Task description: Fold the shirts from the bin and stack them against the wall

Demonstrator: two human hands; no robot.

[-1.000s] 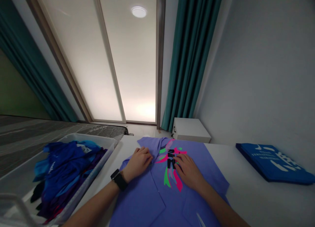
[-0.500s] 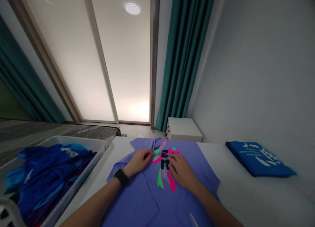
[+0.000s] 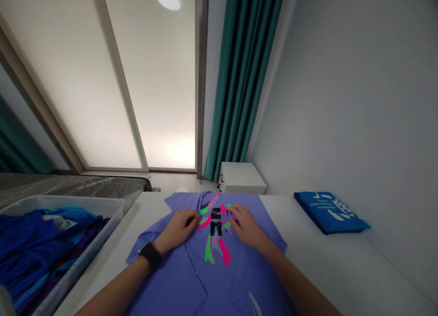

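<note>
A purple T-shirt [image 3: 219, 279] lies spread on the white table, with a pink, green and black print on its chest. My left hand [image 3: 179, 229], below a black wristwatch, is closed in a pinch on the T-shirt's cloth at the left of the print. Its fingertips are partly hidden. On the right side of the print rests my right hand [image 3: 247, 227], fingers stretched out and thumb apart, touching the cloth. Folds run near the collar at the far edge, and one sleeve lies out to the left.
At the left, a translucent plastic bin [image 3: 114, 206] holds a heap of blue and purple clothes [image 3: 30, 243]. A folded blue garment [image 3: 330, 212] with white print lies on the white table [image 3: 318, 265] at the right, beside the wall. A white cabinet [image 3: 241, 176] stands beyond.
The view has turned slightly to the right. My right hand has shifted up the print, towards its upper right. My left hand stays at the print's left edge.
</note>
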